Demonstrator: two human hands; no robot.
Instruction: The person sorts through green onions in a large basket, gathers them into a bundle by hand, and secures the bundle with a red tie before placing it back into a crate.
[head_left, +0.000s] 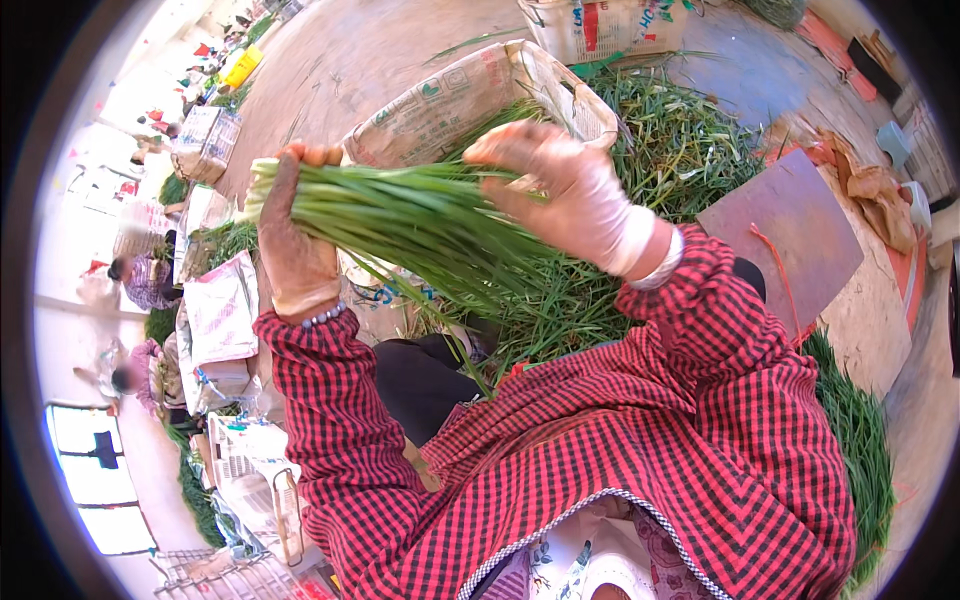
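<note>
My left hand (289, 240), in a soiled light glove, grips a bunch of long green leafy stalks (405, 217), probably garlic chives. The pale stem ends point left past my thumb, and the leaves fan out to the right, blurred. My gloved right hand (562, 191) is beside the upper leaves with its fingers curved and apart; motion blur hides whether a fingertip touches them. Below the bunch, a heap of loose green leaves (570, 307) lies in front of my legs.
A plastic-lined basket (442, 112) holding greens stands just beyond the bunch, with another basket (607, 34) behind. Discarded leaves (667, 142) cover the floor to the right, near a flat board (780, 232). More greens (855, 442) lie at my right side. Other people (146, 281) sit among baskets at left.
</note>
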